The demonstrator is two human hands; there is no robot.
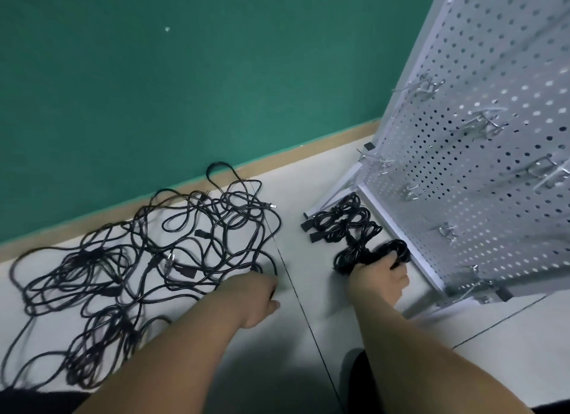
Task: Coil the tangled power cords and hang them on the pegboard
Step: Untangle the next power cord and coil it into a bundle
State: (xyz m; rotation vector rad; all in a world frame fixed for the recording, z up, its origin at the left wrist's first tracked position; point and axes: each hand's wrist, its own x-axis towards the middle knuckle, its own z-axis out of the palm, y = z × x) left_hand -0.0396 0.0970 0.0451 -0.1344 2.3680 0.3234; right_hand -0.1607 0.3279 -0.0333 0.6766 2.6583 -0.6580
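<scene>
Risk: snagging | left hand [256,293] fingers curl on a strand [275,271] at right edge of tangle [138,259]; pulling may tighten knots | right hand [384,279] grips coiled bundle [367,256] near pegboard [481,58] base; coil may loosen

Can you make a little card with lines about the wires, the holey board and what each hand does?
Tangle: tangled heap of black power cords on the pale floor, left
Left grip: left hand curls round one strand at the tangle's edge
Right grip: right hand holds a coiled black cord bundle
Finished: tied black cord bundles on the floor by the board's foot
Board: white perforated metal pegboard, right; its silver metal hooks bare
</scene>
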